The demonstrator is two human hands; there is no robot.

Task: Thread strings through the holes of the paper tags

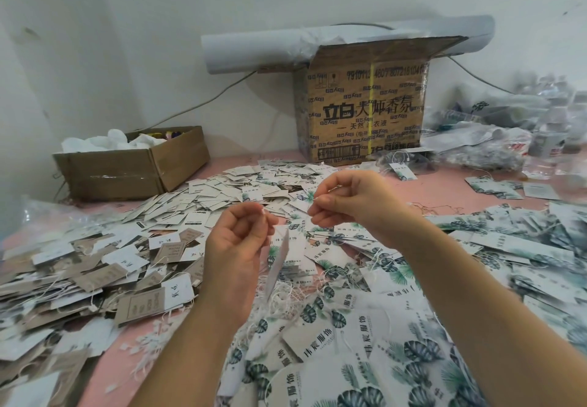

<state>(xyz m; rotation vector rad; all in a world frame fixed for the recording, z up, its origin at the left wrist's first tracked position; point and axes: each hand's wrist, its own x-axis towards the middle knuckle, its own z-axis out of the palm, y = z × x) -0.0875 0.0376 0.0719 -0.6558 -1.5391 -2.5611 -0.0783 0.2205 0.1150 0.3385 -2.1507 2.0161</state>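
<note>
A paper tag (280, 263) is pinched at its top by the left hand (238, 241) and hangs edge-on at frame centre. Just to the upper right, a thin string (333, 188) is pinched by the right hand (349, 203). Loose tags (95, 273) are heaped across the pink desk (444, 187). Two cardboard boxes (362, 111) are seen at the back.

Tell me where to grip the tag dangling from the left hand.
The tag hangs nearly edge-on, its top held at the left hand, whose palm blocks the left side. Probably pinch its free lower half across the flat faces, coming from the right.
</note>
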